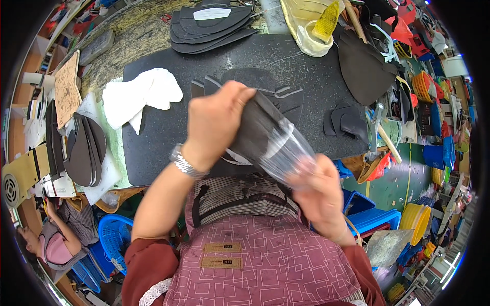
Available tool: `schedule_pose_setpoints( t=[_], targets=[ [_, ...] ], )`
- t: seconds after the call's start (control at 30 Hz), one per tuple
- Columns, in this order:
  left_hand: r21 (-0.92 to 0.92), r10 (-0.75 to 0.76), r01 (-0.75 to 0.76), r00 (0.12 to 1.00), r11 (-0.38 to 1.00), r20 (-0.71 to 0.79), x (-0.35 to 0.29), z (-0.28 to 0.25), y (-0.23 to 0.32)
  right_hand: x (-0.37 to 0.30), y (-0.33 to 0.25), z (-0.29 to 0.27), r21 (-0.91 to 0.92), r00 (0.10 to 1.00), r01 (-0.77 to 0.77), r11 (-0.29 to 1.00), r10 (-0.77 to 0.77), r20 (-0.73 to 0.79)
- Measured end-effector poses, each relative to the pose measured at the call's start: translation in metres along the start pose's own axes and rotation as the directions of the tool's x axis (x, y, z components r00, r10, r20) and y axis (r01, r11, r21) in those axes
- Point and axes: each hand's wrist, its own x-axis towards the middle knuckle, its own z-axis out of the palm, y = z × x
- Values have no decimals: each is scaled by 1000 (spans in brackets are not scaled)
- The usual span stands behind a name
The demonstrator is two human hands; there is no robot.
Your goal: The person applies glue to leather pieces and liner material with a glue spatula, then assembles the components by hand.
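My left hand is closed, its fingers and thumb pinching the upper end of a dark flexible cut piece with a pale patch. The piece slants down to the right, and its lower part is blurred and looks see-through. My right hand meets that lower end; its fingers are smeared by motion, so their grip is unclear. Beneath the hands, more dark cut pieces with light grey edges lie on the black work mat, partly hidden by my left hand and the held piece.
White cut pieces lie on the mat's left. Stacks of dark curved pieces stand at the back and left. Small black pieces and a hammer are at right. A yellow brush stands in a pot.
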Motion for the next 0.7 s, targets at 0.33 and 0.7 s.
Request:
schedule_pose_setpoints(
  t=[0.33,0.7],
  targets=[
    [-156,71,-17,935,988,348,44,-32,50,-69,-1,-216,-915,866,-280,290,-336,-371],
    [-182,631,-615,670,767,391,-71,-32,75,6,9,-33,289,985,-167,943,172,6]
  ],
)
